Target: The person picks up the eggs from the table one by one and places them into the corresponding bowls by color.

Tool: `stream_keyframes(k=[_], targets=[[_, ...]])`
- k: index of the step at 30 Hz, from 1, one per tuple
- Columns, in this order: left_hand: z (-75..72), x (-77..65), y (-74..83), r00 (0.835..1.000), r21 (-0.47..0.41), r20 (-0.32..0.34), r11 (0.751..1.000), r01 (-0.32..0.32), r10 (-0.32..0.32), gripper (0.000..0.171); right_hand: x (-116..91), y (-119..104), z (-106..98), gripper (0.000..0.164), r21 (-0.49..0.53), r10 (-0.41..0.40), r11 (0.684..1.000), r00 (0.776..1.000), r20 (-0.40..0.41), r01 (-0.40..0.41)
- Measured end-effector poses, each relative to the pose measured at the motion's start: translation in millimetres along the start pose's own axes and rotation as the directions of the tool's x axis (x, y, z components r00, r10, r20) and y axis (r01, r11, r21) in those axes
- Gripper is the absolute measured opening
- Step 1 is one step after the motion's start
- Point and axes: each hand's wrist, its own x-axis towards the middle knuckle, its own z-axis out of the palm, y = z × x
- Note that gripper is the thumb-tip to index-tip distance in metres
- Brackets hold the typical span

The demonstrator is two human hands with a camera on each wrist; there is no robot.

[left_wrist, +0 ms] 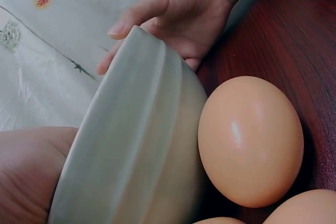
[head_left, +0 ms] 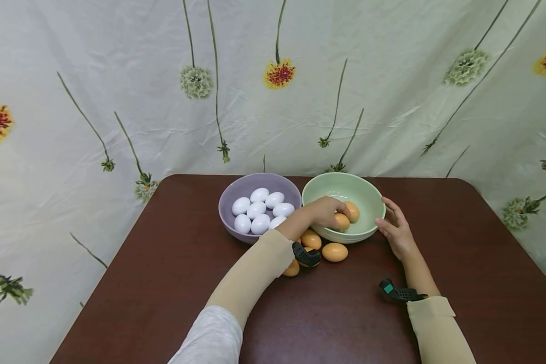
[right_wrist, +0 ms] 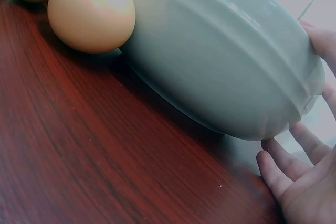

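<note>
My left hand (head_left: 325, 211) reaches over the near rim into the pale green bowl (head_left: 320, 189), its fingers around a brown egg (head_left: 342, 221). Another brown egg (head_left: 353, 212) lies beside that one inside the bowl. The left fingertips are partly hidden in the head view, and the bowl wall hides them in the left wrist view. My right hand (head_left: 397, 230) holds the bowl's right side, thumb at the rim and fingers along the outside. Several brown eggs lie on the table before the bowl, among them one brown egg (head_left: 334, 252) nearest the right forearm.
To the left of the green bowl stands a purple bowl (head_left: 225, 215) with several white eggs (head_left: 256, 210). Both stand near the far edge of the dark brown table (head_left: 173, 263). A flowered cloth (head_left: 245, 121) hangs behind. Each wrist carries a black band (head_left: 402, 293).
</note>
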Motion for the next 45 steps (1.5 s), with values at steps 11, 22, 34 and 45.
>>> stream_keyframes(k=[11,22,34,45], targets=[[0.4,5.0,0.7,0.998,0.091,0.067,0.996,-0.008,0.002,0.04,0,-1,0,0.056,0.013,-0.006,1.0,1.0,-0.002,0.006],[0.9,6.7,-0.8,0.995,0.057,0.096,0.998,0.018,-0.024,0.039,-1,1,0,0.056,0.012,-0.016,1.0,1.0,0.003,0.016],[1.2,-1.1,-3.3,0.999,-0.115,-0.042,0.993,-0.028,0.023,0.042,1,0,0,0.056,0.011,-0.014,1.0,1.0,0.007,0.014],[2.9,-16.9,-5.7,0.962,-0.341,-0.27,0.929,-0.142,0.048,0.039,-1,-1,0,0.056,0.012,-0.007,1.0,1.0,0.007,0.007]])
